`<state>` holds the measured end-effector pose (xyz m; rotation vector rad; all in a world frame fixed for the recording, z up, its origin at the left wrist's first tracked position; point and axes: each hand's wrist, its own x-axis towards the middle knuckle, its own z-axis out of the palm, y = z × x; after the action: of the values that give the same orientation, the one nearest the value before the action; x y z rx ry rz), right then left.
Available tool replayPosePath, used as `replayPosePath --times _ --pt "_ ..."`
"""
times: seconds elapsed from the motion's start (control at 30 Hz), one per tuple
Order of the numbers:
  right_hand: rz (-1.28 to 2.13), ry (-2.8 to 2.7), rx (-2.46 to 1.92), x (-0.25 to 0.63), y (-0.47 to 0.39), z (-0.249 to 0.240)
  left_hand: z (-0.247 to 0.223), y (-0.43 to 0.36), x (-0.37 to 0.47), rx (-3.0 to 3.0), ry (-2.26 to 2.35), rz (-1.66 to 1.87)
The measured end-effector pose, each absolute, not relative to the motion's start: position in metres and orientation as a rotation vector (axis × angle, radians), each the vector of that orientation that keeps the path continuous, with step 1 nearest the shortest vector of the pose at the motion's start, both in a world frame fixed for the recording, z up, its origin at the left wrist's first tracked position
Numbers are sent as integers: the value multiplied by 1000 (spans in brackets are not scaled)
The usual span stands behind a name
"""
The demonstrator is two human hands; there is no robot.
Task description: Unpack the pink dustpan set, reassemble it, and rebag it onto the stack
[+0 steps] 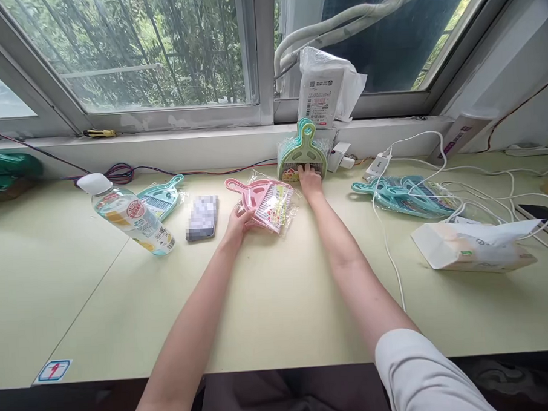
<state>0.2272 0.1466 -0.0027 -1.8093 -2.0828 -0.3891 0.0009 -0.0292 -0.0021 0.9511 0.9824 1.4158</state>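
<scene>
My left hand (238, 224) grips the near-left edge of a pink mini dustpan and brush set (260, 197) in clear wrap, its thumb on top. The set lies on the table with its handle to the left. Farther back, a stack of green and teal dustpan and brush sets (304, 145) stands upright against the wall below the window. My right hand (310, 178) rests on the lower front of this stack with its fingers apart. Teal dustpan sets (407, 195) lie wrapped on the right, and another teal set (162, 197) lies behind the bottle.
A drink bottle (128, 215) and a phone (202, 218) stand and lie to the left. White cables (394, 255) trail across the right side near a tissue pack (473, 248). A white plastic-wrapped package (321, 97) leans on the sill; a yellow cutter (99, 133) lies there too.
</scene>
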Motion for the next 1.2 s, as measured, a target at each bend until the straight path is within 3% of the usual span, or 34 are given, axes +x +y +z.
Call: replayPosePath --times 0.33,0.87,1.2 --pt "-197 -2090 -1743 246 132 -14 -1 -29 2 918 1041 1424" --pt "-318 -1939 -1570 244 118 -9 -2 -31 -1 902 992 1421" --pt "142 -1284 -1565 216 69 17 2 -31 -2 887 951 1415"
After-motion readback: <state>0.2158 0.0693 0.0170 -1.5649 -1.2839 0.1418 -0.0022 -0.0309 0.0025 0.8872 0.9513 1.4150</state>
